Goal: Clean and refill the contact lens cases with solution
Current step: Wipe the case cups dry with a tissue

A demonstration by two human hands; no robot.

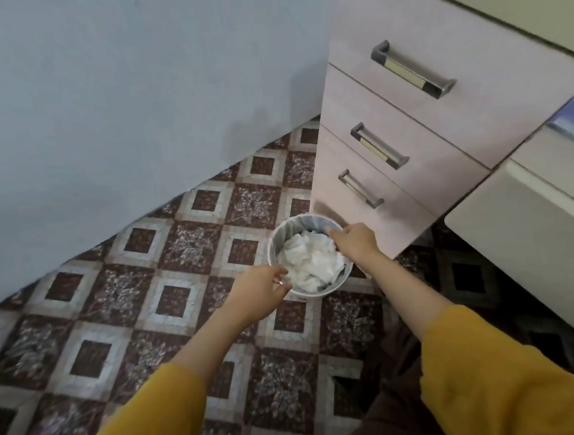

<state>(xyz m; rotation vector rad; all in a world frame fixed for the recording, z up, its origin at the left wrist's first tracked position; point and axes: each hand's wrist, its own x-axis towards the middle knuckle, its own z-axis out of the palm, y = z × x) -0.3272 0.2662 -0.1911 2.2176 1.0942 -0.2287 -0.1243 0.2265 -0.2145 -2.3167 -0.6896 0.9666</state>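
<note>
Both arms [410, 293] are stretched forward and down, mustard sleeves [493, 372] drawn back off the forearms. The left hand [262, 293] is loosely curved, the right hand [355, 241] turned knuckles-up; neither grip can be judged.

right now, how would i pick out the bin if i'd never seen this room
Find the pale pink drawer unit with three metal handles. At its foot, on the brown-and-white patterned floor, stands the small round bin. It alone is heaped with crumpled white tissue.
</note>
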